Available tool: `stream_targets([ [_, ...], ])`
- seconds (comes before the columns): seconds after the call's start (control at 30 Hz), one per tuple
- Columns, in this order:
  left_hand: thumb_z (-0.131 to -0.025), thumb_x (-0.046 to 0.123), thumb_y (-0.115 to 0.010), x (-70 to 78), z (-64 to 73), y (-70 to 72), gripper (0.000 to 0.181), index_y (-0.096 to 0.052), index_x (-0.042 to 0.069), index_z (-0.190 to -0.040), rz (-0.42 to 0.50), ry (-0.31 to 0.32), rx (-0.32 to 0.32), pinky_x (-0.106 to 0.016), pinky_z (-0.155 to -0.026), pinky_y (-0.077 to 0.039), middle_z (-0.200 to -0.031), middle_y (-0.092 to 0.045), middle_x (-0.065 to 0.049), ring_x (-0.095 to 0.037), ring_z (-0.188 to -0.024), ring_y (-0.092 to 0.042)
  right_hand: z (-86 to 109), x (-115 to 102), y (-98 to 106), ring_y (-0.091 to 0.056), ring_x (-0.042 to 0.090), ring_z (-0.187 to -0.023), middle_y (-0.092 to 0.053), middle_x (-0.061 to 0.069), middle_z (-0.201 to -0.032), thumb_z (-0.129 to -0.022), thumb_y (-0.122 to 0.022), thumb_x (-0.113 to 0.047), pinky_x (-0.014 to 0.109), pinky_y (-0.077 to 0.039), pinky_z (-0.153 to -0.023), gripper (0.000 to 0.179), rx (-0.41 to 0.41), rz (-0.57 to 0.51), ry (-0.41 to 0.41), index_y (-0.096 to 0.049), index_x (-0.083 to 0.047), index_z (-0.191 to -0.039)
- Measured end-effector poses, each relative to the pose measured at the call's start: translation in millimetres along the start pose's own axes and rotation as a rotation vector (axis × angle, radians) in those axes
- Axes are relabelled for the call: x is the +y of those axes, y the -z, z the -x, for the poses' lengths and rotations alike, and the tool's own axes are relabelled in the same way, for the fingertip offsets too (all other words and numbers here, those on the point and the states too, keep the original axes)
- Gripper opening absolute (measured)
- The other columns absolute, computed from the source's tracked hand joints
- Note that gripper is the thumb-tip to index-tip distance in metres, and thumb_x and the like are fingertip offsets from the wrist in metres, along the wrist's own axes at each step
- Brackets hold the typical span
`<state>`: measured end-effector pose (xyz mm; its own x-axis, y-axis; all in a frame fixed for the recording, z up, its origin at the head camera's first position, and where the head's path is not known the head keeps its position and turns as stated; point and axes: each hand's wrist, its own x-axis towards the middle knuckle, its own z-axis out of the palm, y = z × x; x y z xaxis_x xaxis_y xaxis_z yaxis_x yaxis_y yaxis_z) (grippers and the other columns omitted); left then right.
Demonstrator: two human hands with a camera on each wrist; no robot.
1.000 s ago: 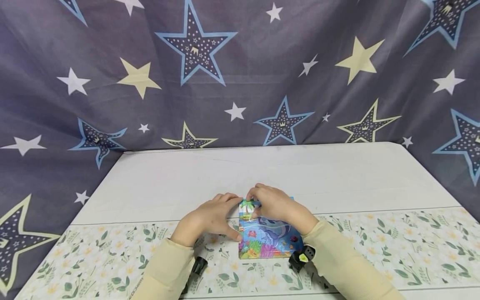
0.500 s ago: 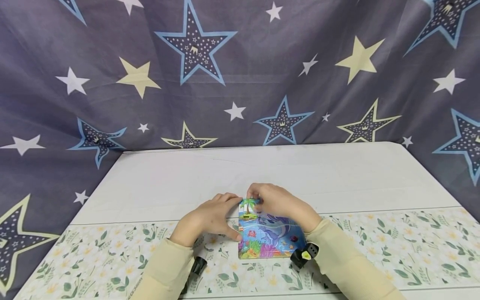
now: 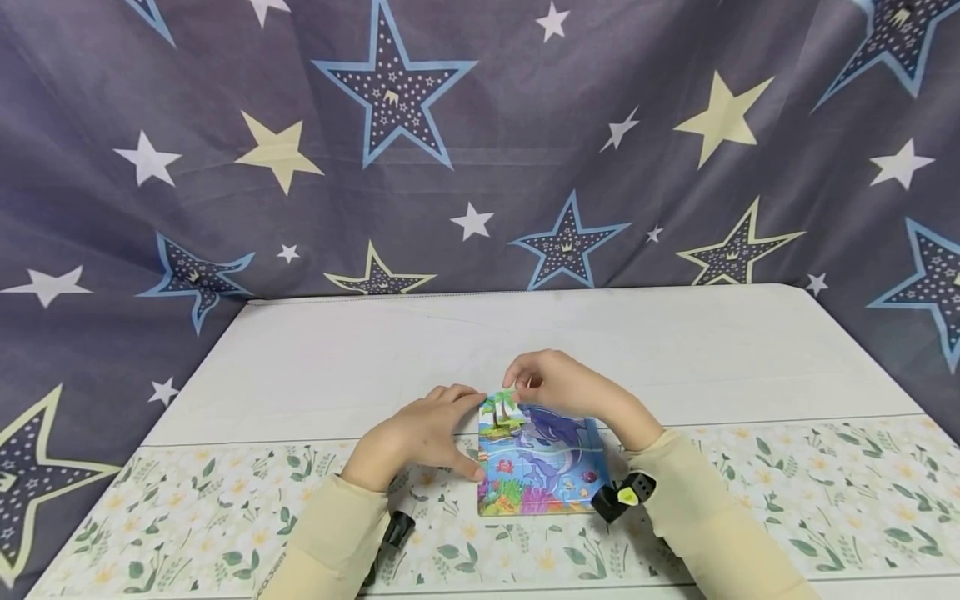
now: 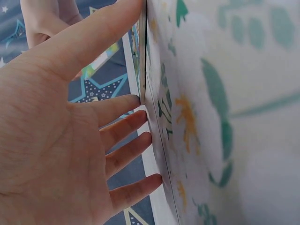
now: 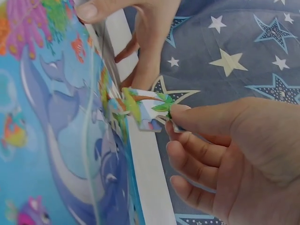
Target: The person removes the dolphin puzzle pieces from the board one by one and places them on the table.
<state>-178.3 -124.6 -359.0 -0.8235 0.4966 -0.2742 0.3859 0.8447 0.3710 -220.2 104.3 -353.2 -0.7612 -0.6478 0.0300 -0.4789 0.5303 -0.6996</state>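
A jigsaw puzzle [image 3: 558,462] with a dolphin and coral picture lies flat on the table. My right hand [image 3: 566,385] pinches a puzzle piece [image 5: 143,105] with a palm tree on it, between thumb and index finger. The piece is tilted up out of the puzzle's far left corner; the other right fingers are loosely bent below it. My left hand [image 3: 423,429] rests along the puzzle's left side, fingers spread and fairly straight. In the left wrist view the thumb and index fingertip touch the board's edge [image 4: 142,56].
The white table [image 3: 360,350] carries a flower-patterned strip [image 3: 225,517] under the puzzle. Behind it hangs a dark curtain [image 3: 480,125] with stars. Black wrist cameras, such as the right one [image 3: 622,496], sit by both sleeves.
My right hand has moved up and slightly right, away from the puzzle, tilting the palm-tree piece up with it. More of the dolphin shows. The left hand has stayed in place.
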Motion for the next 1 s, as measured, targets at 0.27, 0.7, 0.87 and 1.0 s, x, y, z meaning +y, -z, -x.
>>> stream_targets([
  [0.27,-0.071,0.053,-0.086,-1.0,-0.1,0.1,0.106,-0.036,0.010,-0.154,0.002,0.000,-0.003,-0.049,-0.113,-0.033,-0.154,-0.036,-0.005,-0.027,-0.142,-0.032,-1.0,8.4,8.4,-0.060,0.020,-0.071,-0.068,0.002,-0.083,-0.094,-0.068,-0.007,0.030,-0.050,-0.063,0.009,0.180,-0.071,-0.072,-0.072,-0.005,-0.101],
  [0.7,-0.071,0.052,-0.086,-1.1,0.4,-1.6,0.106,-0.036,0.010,-0.154,0.014,-0.007,0.008,-0.051,-0.113,-0.032,-0.155,-0.035,-0.006,-0.027,-0.142,-0.031,6.1,37.5,27.1,-0.067,0.027,-0.082,-0.073,0.010,-0.086,-0.091,-0.073,-0.010,0.034,-0.053,-0.072,0.015,0.445,-0.064,-0.173,-0.075,0.000,-0.102],
  [0.87,-0.070,0.053,-0.086,-1.5,-0.2,-2.8,0.106,-0.036,0.010,-0.154,0.011,-0.004,0.011,-0.051,-0.113,-0.032,-0.155,-0.036,-0.005,-0.026,-0.142,-0.032,10.5,52.6,34.9,-0.067,0.024,-0.082,-0.074,0.013,-0.093,-0.091,-0.072,-0.011,0.033,-0.053,-0.073,0.016,0.496,-0.055,-0.198,-0.075,0.001,-0.102],
  [1.0,-0.071,0.053,-0.085,-1.9,-0.4,-3.2,0.106,-0.035,0.011,-0.155,0.008,-0.004,0.008,-0.050,-0.114,-0.032,-0.155,-0.035,-0.005,-0.026,-0.142,-0.031,15.3,62.6,40.5,-0.066,0.024,-0.082,-0.074,0.014,-0.095,-0.093,-0.071,-0.011,0.032,-0.052,-0.073,0.017,0.532,-0.051,-0.237,-0.075,0.002,-0.102],
])
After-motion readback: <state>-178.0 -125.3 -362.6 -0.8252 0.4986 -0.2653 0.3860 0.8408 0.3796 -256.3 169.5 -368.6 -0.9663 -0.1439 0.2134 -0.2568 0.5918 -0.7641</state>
